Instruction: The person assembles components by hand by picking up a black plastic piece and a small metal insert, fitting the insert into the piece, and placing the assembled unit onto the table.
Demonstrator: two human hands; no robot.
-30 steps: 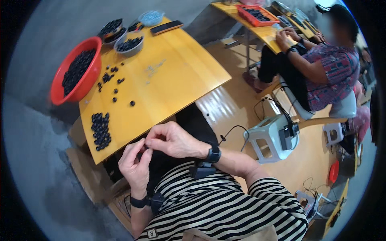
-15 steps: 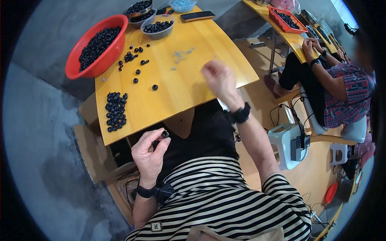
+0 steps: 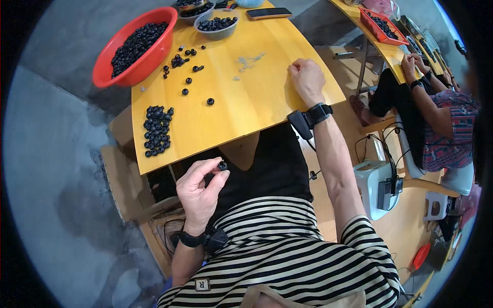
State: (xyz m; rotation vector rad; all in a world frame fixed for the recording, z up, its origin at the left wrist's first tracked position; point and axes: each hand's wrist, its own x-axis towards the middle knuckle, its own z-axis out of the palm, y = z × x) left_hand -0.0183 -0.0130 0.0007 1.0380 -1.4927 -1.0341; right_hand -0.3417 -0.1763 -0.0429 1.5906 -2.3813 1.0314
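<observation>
Change: A second ago the hands met over the lap; now they are well apart. The right hand [image 3: 308, 81] has gone up and forward to the counter [image 3: 241, 108], at its right side. The left hand [image 3: 199, 191] remains low, just off the near edge. Judged meaning: two-handed handling of the piece seems paused, the left hand alone keeping it.

Hands, two. Left: thumb and forefinger pinched on one black piece [image 3: 222, 166], an opening in its end. Right: fingers curled in; whether anything is inside cannot be told.

Piece, held: one, at the left fingertips, over the lap.

Singles [image 3: 210, 101], black: three, spaced out beyond the left hand.

Cluster [image 3: 179, 61], black: roughly a dozen, some touching, farther beyond the left hand; exact count not possible.

Block [image 3: 157, 131], black: some two dozen or more, packed close, left of and beyond the left hand; overlaps prevent a firm count.

Bits [image 3: 244, 62], clear: one scatter, left of the right hand; too small to count.

Red bowl [image 3: 156, 56]: one, filled with black pieces, far beyond the left hand.

Grey tub [image 3: 218, 34]: one, likewise filled, farther still.

Phone [image 3: 268, 13]: one, beyond the right hand, leftward.

Wristbands [image 3: 321, 111]: two, one per wrist.
</observation>
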